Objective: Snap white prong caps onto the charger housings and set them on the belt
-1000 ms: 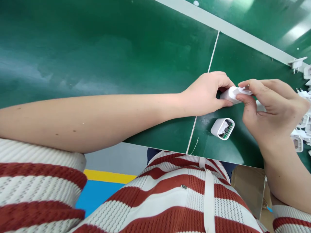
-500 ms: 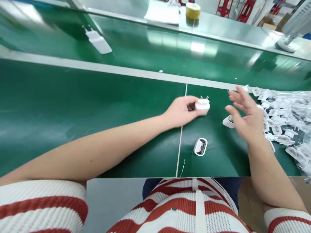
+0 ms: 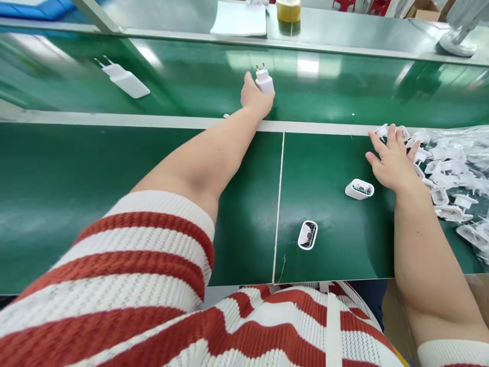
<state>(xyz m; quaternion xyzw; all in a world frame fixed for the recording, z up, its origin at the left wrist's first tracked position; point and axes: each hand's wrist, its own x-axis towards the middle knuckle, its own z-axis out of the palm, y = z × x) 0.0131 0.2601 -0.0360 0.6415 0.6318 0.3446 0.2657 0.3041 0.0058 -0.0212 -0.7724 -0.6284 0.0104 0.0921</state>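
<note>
My left hand [image 3: 256, 97] is closed around a white two-pin charger [image 3: 264, 81], its pins pointing away from me, over the green strip beyond the white line. At the right, my right hand [image 3: 397, 160] lies with fingers spread at the edge of a heap of white plug caps [image 3: 445, 173]; its fingertips reach some of them. Between my arms are two white charger housings, their open ends showing circuit parts: one housing [image 3: 359, 189] near my right wrist, another [image 3: 307, 235] closer to the table's front edge.
Another white two-pin charger [image 3: 128, 83] lies on the far strip at the left. A clear plastic bag [image 3: 471, 140] sits by the heap. On the ledge behind are white paper [image 3: 240, 19], a yellow tape roll [image 3: 288, 10] and a fan base [image 3: 457, 45].
My left hand has carried the charger away from me and leftward, past the white line. My right hand has moved from above the housing to the heap of plug caps, fingers spreading.
</note>
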